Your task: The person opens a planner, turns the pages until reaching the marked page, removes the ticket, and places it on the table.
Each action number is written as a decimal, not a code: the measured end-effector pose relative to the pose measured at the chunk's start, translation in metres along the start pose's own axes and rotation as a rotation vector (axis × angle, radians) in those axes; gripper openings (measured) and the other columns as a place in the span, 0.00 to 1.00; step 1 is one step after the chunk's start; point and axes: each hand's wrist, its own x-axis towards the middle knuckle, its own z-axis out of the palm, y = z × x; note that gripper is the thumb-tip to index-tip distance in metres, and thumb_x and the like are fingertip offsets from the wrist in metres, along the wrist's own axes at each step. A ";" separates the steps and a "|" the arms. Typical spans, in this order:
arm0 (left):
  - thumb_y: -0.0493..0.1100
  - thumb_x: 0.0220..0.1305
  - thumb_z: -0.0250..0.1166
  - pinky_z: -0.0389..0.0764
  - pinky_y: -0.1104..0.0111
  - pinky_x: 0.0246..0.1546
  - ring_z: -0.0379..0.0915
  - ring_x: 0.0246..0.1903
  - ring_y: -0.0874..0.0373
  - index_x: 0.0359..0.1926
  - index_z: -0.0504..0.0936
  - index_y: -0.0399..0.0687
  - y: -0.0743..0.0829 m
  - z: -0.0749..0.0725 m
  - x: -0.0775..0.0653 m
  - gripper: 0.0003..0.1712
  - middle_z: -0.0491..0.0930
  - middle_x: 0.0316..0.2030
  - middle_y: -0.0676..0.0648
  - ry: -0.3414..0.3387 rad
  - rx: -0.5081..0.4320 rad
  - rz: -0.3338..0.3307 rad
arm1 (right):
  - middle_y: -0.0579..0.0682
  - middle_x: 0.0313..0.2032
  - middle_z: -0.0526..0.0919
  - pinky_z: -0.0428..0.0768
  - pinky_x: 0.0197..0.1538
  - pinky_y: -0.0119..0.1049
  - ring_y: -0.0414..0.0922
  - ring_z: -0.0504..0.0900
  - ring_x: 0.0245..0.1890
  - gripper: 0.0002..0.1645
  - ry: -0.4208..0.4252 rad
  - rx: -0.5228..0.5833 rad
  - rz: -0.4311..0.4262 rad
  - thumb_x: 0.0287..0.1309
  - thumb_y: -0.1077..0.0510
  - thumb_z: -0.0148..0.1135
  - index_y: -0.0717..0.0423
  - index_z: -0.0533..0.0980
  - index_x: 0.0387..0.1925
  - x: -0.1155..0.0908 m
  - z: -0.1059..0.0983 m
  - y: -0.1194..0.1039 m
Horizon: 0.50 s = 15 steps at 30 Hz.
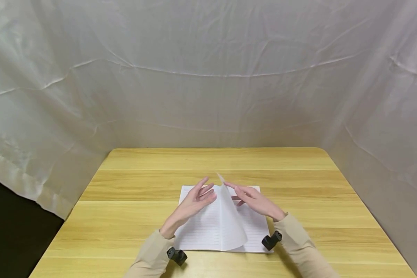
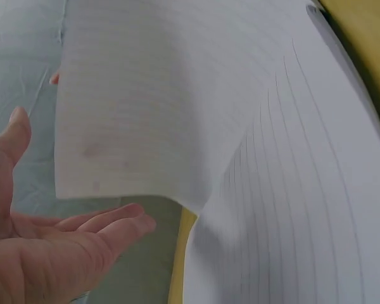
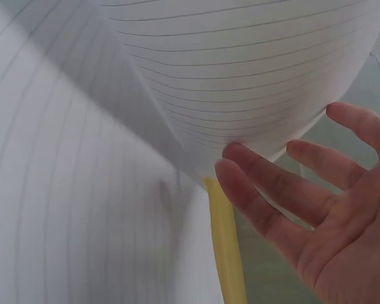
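An open notebook [image 1: 201, 231] with lined pages lies on the table, and one page [image 1: 232, 224] stands raised near its middle. My right hand [image 1: 255, 200] is on the right of that page, its fairly straight fingertips [image 3: 235, 152] at the page's far edge. On the other side, my left hand [image 1: 196, 200] hovers over the left half with fingers spread and nothing held. In the left wrist view the raised page [image 2: 133, 101] hangs just past the left fingers [image 2: 123, 228], and most of the right hand is hidden behind it.
The wooden table [image 1: 132, 177] reaches back to a pale hanging cloth [image 1: 208, 104], which also encloses both sides. Black wrist cameras [image 1: 176, 255] sit on the sleeves close to the notebook's near corners. A dark area [image 1: 14, 231] lies beyond the table's left edge.
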 end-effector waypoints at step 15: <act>0.43 0.74 0.59 0.70 0.54 0.71 0.54 0.75 0.36 0.80 0.36 0.40 -0.005 0.004 0.000 0.49 0.48 0.77 0.28 0.000 -0.319 -0.017 | 0.63 0.75 0.61 0.86 0.54 0.48 0.62 0.74 0.67 0.27 0.063 -0.148 -0.041 0.81 0.52 0.38 0.56 0.66 0.73 0.003 0.018 -0.002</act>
